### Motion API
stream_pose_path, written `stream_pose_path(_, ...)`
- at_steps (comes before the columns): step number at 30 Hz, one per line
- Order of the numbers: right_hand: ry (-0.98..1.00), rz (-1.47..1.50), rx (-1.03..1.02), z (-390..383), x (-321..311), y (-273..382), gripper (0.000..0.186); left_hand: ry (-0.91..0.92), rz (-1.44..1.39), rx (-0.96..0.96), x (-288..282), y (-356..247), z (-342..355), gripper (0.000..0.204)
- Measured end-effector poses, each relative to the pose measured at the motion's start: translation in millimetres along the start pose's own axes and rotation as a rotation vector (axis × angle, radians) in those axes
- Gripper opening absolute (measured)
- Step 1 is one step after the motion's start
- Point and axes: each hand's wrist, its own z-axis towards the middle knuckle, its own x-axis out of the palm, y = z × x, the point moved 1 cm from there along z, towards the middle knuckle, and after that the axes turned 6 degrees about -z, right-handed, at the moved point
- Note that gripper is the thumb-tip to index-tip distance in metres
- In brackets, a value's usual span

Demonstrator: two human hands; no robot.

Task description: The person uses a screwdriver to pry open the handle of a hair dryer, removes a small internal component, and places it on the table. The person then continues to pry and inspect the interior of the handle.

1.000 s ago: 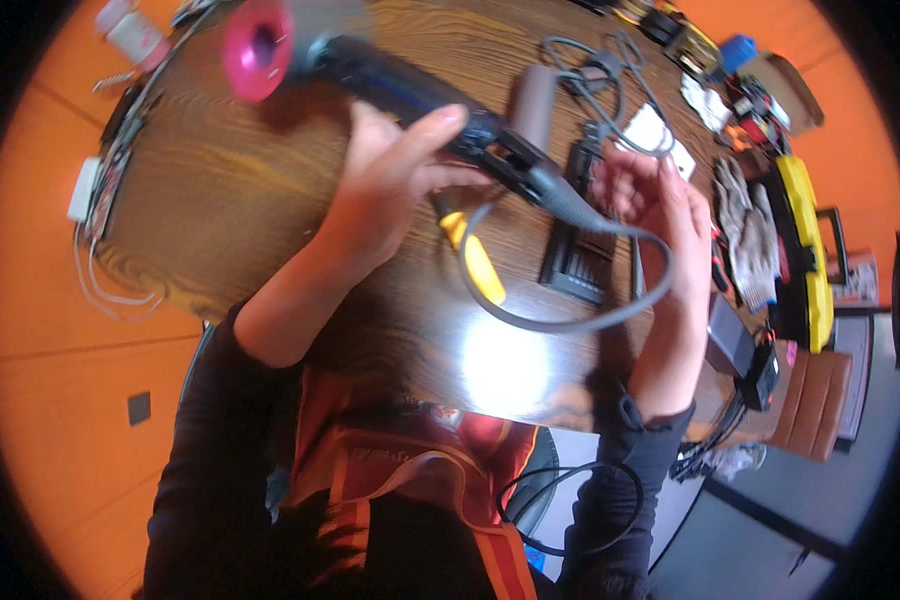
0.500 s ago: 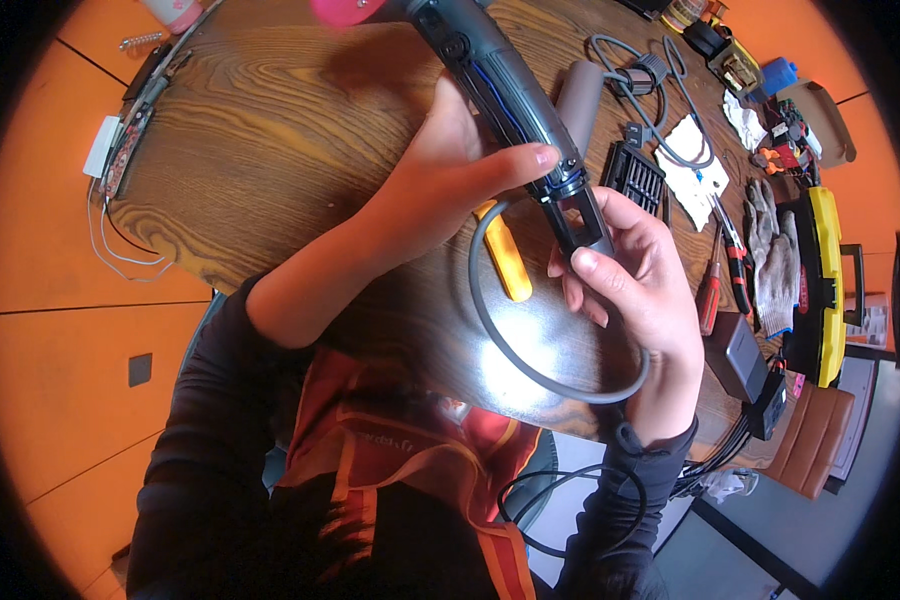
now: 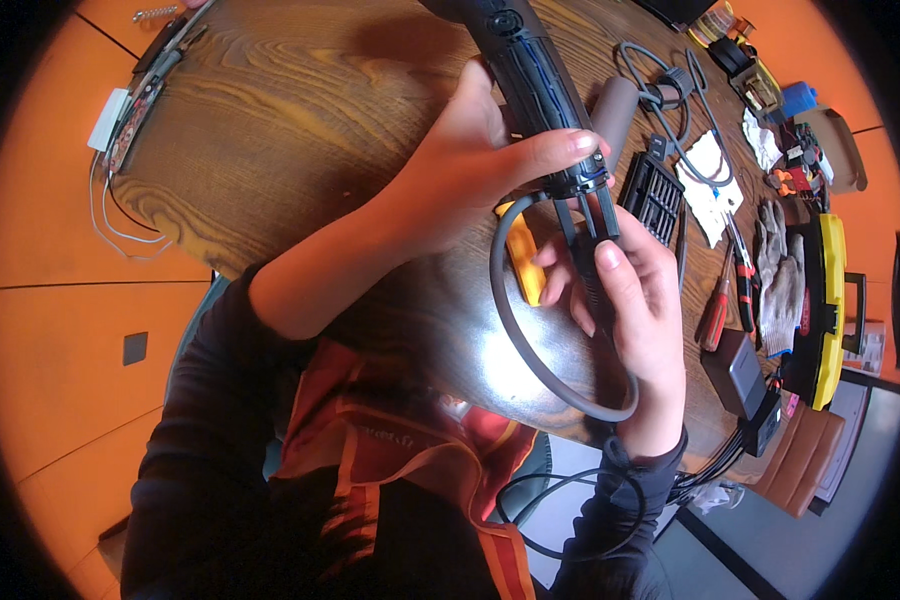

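A dark handheld appliance handle (image 3: 542,85), opened along one side with a blue wire showing, slants across the upper middle. My left hand (image 3: 480,150) is closed around it, thumb pressed near its lower end. From that end sticks a black forked end piece (image 3: 592,235) with two slim prongs. My right hand (image 3: 645,300) pinches this piece between thumb and fingers. A thick grey cord (image 3: 515,325) loops from near the handle's lower end down to my right wrist. Beneath my hands lies a yellow-handled tool (image 3: 523,258), partly hidden by the cord and fingers.
On the wooden table (image 3: 270,120), a grey tube (image 3: 618,112), a coiled cable (image 3: 670,90) and a black bit case (image 3: 653,195) lie right of the handle. Farther right are a red screwdriver (image 3: 716,315), pliers (image 3: 744,280), work gloves (image 3: 778,270) and a yellow-black toolbox (image 3: 828,300).
The handle and both hands have shifted slightly right in view. The forked end piece has turned, so the gap between its prongs faces differently. The pink round part at the top has left the view.
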Motion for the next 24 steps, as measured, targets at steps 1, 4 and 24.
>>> stream_pose_path(1, -0.061, -0.177, -0.036, -1, 0, 1, 0.033, -0.026, 0.015, 0.010, 0, 1, 0, 0.047)
stream_pose_path(4, -0.264, -0.754, -0.180, 3, 5, -2, 0.037, -0.080, 0.071, 0.020, -2, 4, 1, 0.044)
stream_pose_path(24, -0.319, -0.687, -0.361, 8, 1, -7, 0.041, 0.021, -0.133, -0.037, -6, 0, 5, 0.035)
